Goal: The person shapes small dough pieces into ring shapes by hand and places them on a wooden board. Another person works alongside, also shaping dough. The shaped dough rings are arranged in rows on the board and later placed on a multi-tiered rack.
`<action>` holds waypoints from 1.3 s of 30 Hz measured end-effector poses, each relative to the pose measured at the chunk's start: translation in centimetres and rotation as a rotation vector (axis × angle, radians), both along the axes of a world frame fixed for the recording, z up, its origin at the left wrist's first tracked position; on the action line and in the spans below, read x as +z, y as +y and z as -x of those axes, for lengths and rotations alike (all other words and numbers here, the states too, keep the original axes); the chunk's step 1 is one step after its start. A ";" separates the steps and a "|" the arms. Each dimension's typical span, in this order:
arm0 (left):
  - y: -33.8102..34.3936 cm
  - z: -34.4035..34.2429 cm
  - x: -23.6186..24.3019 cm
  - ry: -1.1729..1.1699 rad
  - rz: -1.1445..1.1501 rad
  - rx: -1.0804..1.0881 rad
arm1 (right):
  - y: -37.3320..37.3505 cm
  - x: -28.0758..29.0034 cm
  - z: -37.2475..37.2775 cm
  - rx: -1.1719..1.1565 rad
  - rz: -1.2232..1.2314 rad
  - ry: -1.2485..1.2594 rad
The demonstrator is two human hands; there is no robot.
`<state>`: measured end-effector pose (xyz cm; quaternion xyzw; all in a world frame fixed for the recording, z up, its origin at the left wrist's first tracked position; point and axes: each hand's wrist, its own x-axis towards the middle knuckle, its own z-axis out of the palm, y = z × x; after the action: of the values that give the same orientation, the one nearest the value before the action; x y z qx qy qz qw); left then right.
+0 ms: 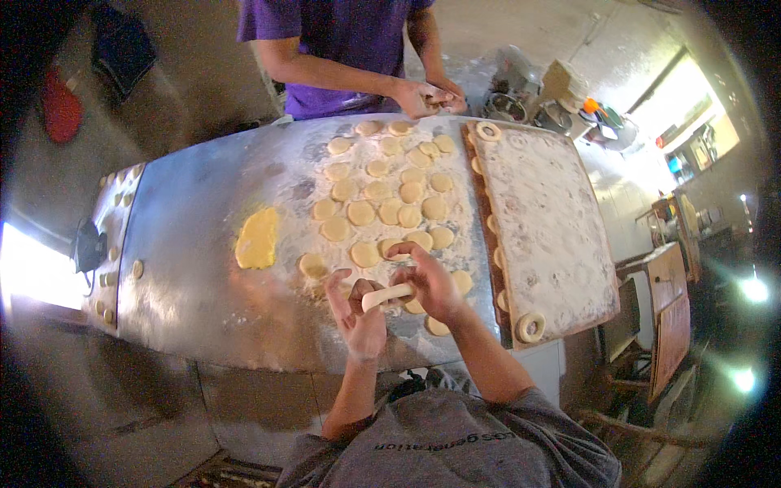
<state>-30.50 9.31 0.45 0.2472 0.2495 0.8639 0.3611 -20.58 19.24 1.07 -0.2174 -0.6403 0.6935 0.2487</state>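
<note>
While both the left hand (358, 313) and right hand (429, 281) grip it, the dough roll (387, 296) lies crosswise, left to right.

We see pale cream dough discs (389, 213) on a grey metal table (191, 268) dusted white with flour. A yellow dough patch (257, 238) lies beside them, and a person across wears a purple shirt (342, 32).

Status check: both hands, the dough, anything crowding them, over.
Left hand and right hand gripping one dough strip. Dough rounds close ahead on floured metal table. Nothing blocking.
</note>
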 end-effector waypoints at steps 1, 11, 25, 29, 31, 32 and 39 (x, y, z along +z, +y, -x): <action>0.3 -1.4 0.6 -0.090 0.021 0.016 | -0.3 0.6 -0.3 -0.038 -0.261 -0.152; 4.7 -9.7 -0.4 0.802 0.614 0.339 | 1.0 1.5 -10.1 -0.069 0.513 0.489; 10.0 -22.6 0.3 1.073 0.720 -0.104 | 6.2 -1.7 -23.4 -0.222 0.163 0.288; 10.5 -23.9 2.6 0.985 0.737 -0.125 | 6.8 0.5 -26.8 -0.210 0.484 0.466; 11.0 -24.9 3.3 0.926 0.719 -0.173 | 7.1 1.3 -27.4 -0.257 0.304 0.160; 11.3 -25.2 3.5 0.898 0.710 -0.194 | 7.4 2.0 -27.2 -0.264 0.175 0.010; 15.8 -23.7 -2.7 1.443 1.250 -0.001 | 9.9 -5.5 -28.4 -0.525 -0.259 -0.708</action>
<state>-6.79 25.08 -2.22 0.4829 0.8285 0.2132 0.1870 7.81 29.13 -4.42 -0.5628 -0.6904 0.4046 0.2070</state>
